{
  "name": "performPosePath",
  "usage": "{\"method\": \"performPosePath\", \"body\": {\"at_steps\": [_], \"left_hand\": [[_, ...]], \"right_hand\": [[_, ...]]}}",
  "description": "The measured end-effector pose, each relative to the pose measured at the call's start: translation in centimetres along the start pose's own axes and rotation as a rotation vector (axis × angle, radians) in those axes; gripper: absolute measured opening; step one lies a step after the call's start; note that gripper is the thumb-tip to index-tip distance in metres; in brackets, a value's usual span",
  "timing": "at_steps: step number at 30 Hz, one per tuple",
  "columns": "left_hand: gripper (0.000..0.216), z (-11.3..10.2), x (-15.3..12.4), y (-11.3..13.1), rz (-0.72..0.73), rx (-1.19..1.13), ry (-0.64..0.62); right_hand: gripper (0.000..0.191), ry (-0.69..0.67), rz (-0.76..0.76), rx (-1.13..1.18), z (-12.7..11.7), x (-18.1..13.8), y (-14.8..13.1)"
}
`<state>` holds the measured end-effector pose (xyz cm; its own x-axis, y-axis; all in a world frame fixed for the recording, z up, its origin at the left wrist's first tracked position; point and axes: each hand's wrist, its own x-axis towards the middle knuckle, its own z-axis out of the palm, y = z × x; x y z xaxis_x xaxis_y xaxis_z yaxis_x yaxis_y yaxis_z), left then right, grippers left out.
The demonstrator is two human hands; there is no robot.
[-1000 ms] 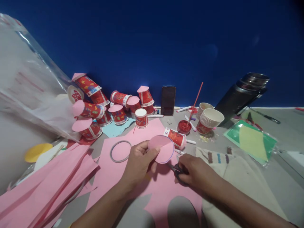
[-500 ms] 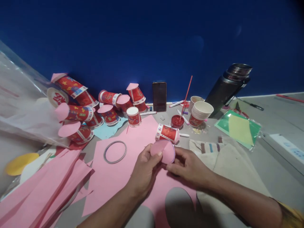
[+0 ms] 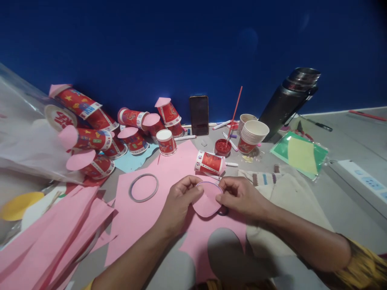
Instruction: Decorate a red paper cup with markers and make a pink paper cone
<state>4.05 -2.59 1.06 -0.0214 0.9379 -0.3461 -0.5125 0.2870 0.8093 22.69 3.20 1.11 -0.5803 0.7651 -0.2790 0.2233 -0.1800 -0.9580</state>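
Observation:
Between my two hands is a round piece of pink paper (image 3: 207, 201) with a purple line along its upper edge; it looks slightly folded from the middle. My left hand (image 3: 183, 197) pinches its left edge between thumb and fingers. On the right edge, my right hand (image 3: 240, 195) pinches it too. Part of a dark ring-like thing, perhaps a scissor handle, shows under the disc's lower right. Below lies a large pink paper sheet (image 3: 172, 213) with round holes cut from it. Just beyond my hands a red paper cup (image 3: 210, 162) lies on its side.
A grey ring (image 3: 143, 187) rests on the sheet. Several decorated cups (image 3: 131, 140) with pink tops stand at the back left. A phone (image 3: 199, 115), red paint pot (image 3: 223, 147), stacked cups (image 3: 254, 137) and thermos (image 3: 287, 104) line the back. A cloth (image 3: 293, 209) and power strip (image 3: 363, 177) are rightward.
The disc has been turned and lowered a little, its purple-lined edge now at the top. My right hand has moved from below its lower right to pinching its right edge.

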Motion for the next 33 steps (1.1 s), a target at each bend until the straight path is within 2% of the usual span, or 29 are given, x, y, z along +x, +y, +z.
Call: {"method": "performPosePath", "body": {"at_steps": [9,11,16,21,24,27,30,33], "left_hand": [[0.031,0.1,-0.1,0.3,0.007,0.021,0.002],[0.030,0.0,-0.1,0.3,0.022,0.096,0.004],[0.022,-0.6,0.0,0.0,0.100,0.457,0.089],[0.021,-0.6,0.0,0.0,0.137,0.600,0.115],[0.022,-0.4,-0.1,0.2,0.169,0.662,0.134],[0.020,-0.2,-0.2,0.3,0.196,0.692,0.131],[0.009,0.0,-0.3,0.3,0.204,0.694,0.088],[0.009,0.4,-0.4,0.4,0.251,0.721,0.040]], "right_hand": [[0.026,0.111,-0.033,0.098,-0.1,0.7,0.3],[0.028,0.114,-0.041,0.127,-0.1,0.7,0.4],[0.028,0.054,-0.067,0.086,0.1,0.3,0.0],[0.030,0.003,-0.075,0.046,0.2,-0.2,-0.1],[0.027,0.003,-0.113,-0.029,0.2,-0.2,0.2],[0.017,0.074,-0.184,-0.163,0.3,-0.1,0.6],[0.014,0.148,-0.289,-0.304,0.3,0.1,0.9],[0.016,0.190,-0.410,-0.424,0.4,0.0,1.0]]}}
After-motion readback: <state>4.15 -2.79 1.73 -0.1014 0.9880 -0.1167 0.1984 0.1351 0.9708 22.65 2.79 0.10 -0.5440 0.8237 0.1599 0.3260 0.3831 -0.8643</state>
